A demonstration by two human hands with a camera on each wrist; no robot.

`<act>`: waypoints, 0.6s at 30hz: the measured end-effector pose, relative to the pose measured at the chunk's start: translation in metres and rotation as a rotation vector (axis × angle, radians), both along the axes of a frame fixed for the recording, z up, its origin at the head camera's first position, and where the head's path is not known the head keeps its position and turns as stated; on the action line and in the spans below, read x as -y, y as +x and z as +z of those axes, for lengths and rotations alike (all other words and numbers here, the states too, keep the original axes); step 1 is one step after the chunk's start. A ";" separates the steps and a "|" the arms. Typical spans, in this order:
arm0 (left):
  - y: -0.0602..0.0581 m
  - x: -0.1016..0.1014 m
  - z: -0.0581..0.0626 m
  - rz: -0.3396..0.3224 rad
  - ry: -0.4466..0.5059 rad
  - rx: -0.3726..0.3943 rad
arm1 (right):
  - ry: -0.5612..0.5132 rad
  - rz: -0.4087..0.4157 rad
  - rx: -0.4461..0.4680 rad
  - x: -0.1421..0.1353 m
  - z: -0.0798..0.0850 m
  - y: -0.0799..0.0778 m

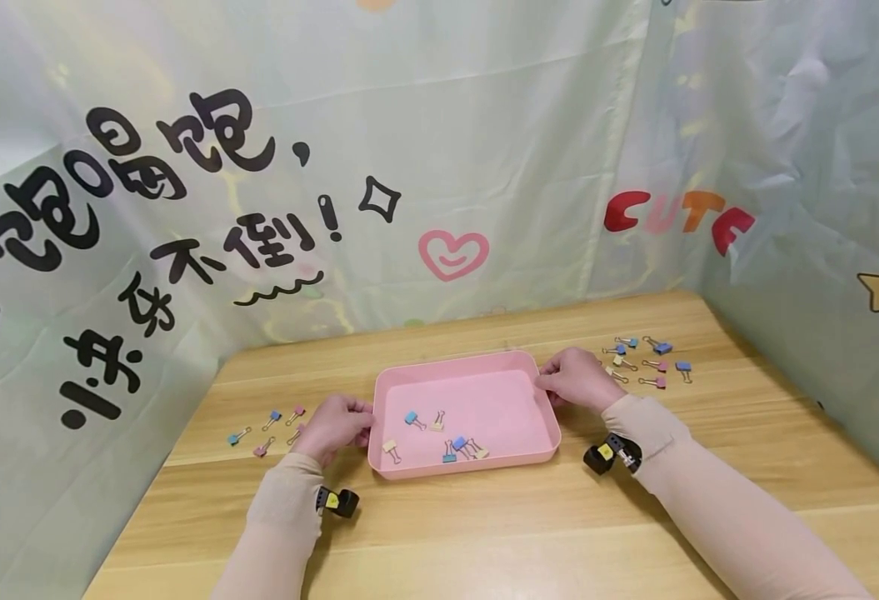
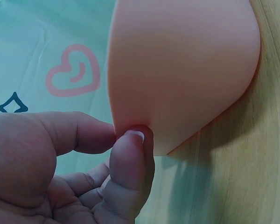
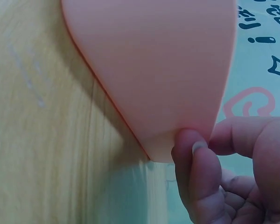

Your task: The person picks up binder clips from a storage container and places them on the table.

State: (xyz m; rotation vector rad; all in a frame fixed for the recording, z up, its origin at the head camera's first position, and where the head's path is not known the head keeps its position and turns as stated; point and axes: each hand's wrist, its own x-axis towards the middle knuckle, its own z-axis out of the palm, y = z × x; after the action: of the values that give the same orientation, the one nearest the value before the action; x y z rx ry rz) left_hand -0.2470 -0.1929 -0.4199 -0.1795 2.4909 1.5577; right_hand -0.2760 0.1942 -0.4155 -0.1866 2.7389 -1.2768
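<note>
A shallow pink tray (image 1: 484, 408) stands on the wooden table between both hands. Several small binder clips lie inside it, among them a blue binder clip (image 1: 412, 417) and a cream binder clip (image 1: 390, 447). At the tray's left end my left hand (image 1: 334, 427) pinches the rim; the left wrist view has thumb and finger meeting at the edge of the pink wall (image 2: 186, 60). My right hand (image 1: 580, 379) pinches the opposite end near its back corner, and the right wrist view gives that end wall (image 3: 154, 70) from outside.
Left of the left hand lie several loose binder clips, one pink (image 1: 262, 450). Past the right hand is a larger group, including a blue binder clip (image 1: 682, 367). A printed cloth (image 1: 529, 167) hangs behind the table (image 1: 484, 533) and along its sides.
</note>
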 end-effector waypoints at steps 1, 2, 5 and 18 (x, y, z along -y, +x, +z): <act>0.000 0.000 0.000 0.000 0.000 -0.002 | -0.002 -0.001 0.000 0.000 0.000 0.000; 0.000 0.000 0.000 -0.002 0.001 -0.004 | -0.002 -0.002 0.000 0.000 0.000 0.000; 0.001 -0.001 0.001 -0.007 0.010 -0.001 | -0.003 -0.006 0.003 -0.001 0.000 0.000; 0.005 0.016 0.017 -0.036 0.044 -0.019 | -0.007 -0.001 0.004 0.000 0.003 0.001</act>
State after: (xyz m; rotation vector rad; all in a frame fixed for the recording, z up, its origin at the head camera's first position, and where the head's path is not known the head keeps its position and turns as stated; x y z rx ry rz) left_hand -0.2420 -0.2088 -0.4032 -0.1131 2.4577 1.6049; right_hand -0.2749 0.1942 -0.4130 -0.1824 2.7319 -1.2858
